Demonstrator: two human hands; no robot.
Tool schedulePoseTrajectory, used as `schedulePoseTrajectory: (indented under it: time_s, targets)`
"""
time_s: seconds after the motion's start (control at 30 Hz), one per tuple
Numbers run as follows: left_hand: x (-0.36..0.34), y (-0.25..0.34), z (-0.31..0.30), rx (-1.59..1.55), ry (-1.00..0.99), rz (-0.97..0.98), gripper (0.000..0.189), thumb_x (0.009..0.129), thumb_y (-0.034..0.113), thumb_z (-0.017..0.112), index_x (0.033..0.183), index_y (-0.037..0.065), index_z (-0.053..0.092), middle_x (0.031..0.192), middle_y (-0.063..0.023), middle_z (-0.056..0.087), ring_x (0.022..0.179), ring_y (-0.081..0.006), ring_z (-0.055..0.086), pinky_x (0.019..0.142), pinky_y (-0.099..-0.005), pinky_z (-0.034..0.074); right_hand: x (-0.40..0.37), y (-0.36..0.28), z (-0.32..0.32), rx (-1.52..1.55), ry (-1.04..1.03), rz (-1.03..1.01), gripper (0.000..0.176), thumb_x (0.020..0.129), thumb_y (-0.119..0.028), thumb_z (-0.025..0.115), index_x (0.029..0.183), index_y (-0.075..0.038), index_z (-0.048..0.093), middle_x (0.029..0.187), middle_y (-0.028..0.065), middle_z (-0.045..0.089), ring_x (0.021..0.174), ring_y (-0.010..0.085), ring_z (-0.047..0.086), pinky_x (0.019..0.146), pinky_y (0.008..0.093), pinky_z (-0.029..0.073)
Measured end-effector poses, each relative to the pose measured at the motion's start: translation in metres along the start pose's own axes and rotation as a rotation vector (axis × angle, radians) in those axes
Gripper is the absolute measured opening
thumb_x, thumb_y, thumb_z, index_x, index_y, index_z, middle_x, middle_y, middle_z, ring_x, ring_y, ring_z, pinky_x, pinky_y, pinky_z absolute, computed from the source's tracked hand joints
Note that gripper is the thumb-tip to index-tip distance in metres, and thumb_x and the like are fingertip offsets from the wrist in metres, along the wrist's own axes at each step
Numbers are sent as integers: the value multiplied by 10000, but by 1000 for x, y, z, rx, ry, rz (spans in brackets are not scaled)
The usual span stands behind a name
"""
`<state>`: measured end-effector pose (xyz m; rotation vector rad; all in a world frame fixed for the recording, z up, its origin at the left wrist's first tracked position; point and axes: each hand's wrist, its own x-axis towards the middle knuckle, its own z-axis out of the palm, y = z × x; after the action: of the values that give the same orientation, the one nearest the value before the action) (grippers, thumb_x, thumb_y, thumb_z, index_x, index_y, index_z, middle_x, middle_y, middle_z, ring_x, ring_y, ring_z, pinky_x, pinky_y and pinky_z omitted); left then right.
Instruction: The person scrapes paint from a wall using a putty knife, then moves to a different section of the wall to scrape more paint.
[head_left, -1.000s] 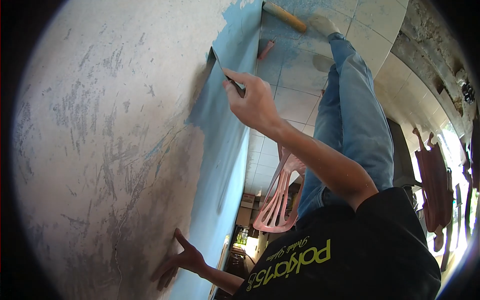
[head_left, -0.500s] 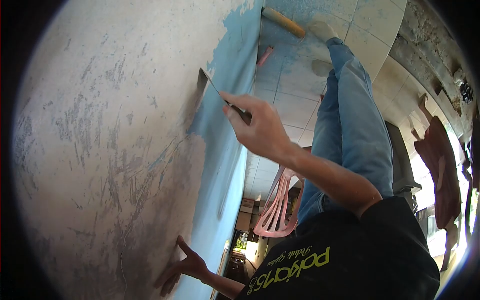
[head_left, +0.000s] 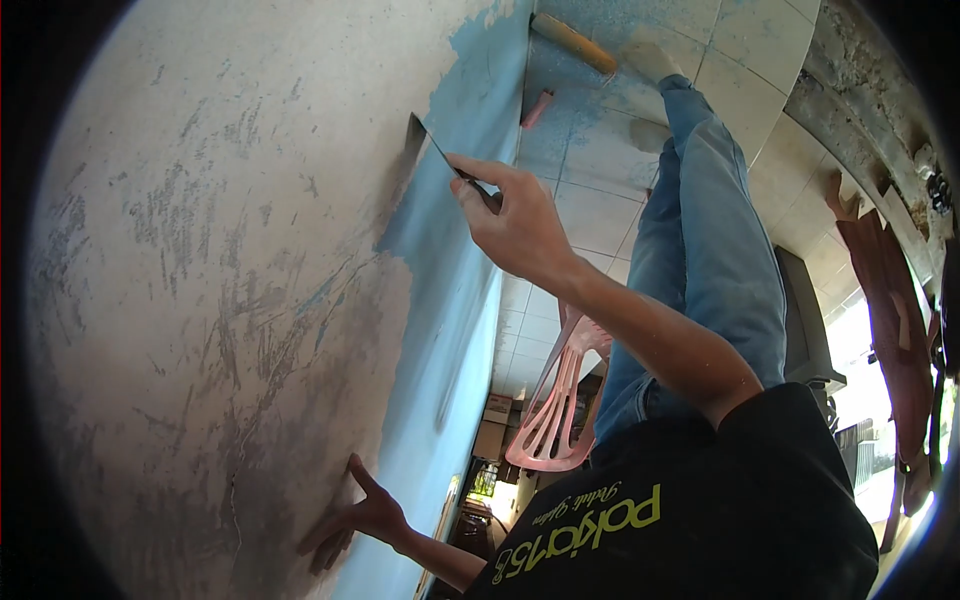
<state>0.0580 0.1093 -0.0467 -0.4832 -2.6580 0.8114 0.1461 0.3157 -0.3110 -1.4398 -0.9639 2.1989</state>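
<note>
My right hand (head_left: 515, 215) pinches the dark handle of a thin metal scraper. The scraper's blade (head_left: 413, 140) lies against the wall (head_left: 200, 300), where the pale, scratched surface meets the light blue paint (head_left: 435, 215). Lower down, my left hand (head_left: 365, 515) rests on the grey, smudged part of the wall with its thumb and fingers spread, holding nothing. A thin crack (head_left: 235, 490) runs down the wall to the left of that hand.
A pink plastic chair (head_left: 560, 420) stands beside my legs (head_left: 715, 230). On the tiled floor (head_left: 600, 215) lie a yellowish cylinder (head_left: 575, 42) and a small pink object (head_left: 537, 108). A dark red thing (head_left: 885, 300) that I cannot identify is at the right.
My right hand and the scraper have moved slightly up along the paint edge. My left hand stays on the wall, slightly further left in view.
</note>
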Motion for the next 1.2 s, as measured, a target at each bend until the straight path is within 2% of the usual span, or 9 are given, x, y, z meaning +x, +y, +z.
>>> schedulePoseTrajectory:
  time_s: [0.1,0.2,0.5,0.8,0.93,1.0,1.07,1.17,1.2]
  targets:
    - [5,-5,-3,-139,-188,-103,1260,811,388,727,1300,-125,-314,1413,-374,167,1284,-353,374,1101,-382,338,-10,-1,2,12,34,-16,267,878,-96,584,1104,36,637,851,219,660,637,223,625,617,335,477]
    - [2,7,-5,-74,-80,-43,1303,805,381,735,1265,-96,-387,1430,-375,85,1299,-353,347,1107,-380,327,-21,-1,4,2,1,-35,271,882,-106,586,1105,41,634,850,216,660,648,221,627,625,335,477]
    - [3,-1,-3,-60,-71,36,1336,805,371,737,1219,-75,-452,1421,-396,67,1314,-356,331,1111,-379,317,-16,0,8,1,23,-48,289,877,-97,584,1135,27,625,822,188,630,652,248,585,638,353,452]
    - [3,16,-10,-59,-62,-9,1329,811,392,726,1220,-76,-450,1412,-399,112,1299,-383,353,1099,-392,335,-14,3,7,-21,25,-99,288,880,-94,570,1138,24,621,846,179,634,656,261,582,657,363,454]
    - [3,5,-5,-54,-103,-16,1321,813,409,718,1235,-84,-433,1409,-393,149,1283,-387,377,1093,-392,341,0,16,0,-2,46,-1,276,881,-129,573,1111,11,629,916,187,659,754,254,622,728,349,471]
    - [3,3,-5,-136,-95,-51,1339,797,542,675,1259,-55,-430,1411,-419,128,1308,-414,360,1091,-394,342,-4,27,-3,5,30,36,275,877,-143,575,1101,7,633,945,192,666,799,254,635,763,341,476]
    - [3,4,-8,-180,-118,-69,1324,802,545,668,1274,-70,-406,1397,-421,174,1292,-414,384,1085,-395,349,-7,54,-6,-8,-56,133,318,887,-167,574,1161,-12,615,932,109,665,640,109,572,612,277,492]
    - [4,-1,4,-279,-201,-88,1253,838,481,658,1302,-105,-347,1380,-437,199,1273,-429,397,1076,-403,350,-33,64,-34,-208,-191,1,382,840,-145,588,1203,-26,587,925,82,635,663,110,579,582,270,482]
    - [1,-3,13,-324,-260,-73,1196,868,415,655,1316,-126,-313,1377,-451,178,1271,-445,386,1072,-410,344,-41,58,-51,-209,-248,97,423,792,-116,577,1205,-26,584,966,118,653,763,170,610,690,290,480]
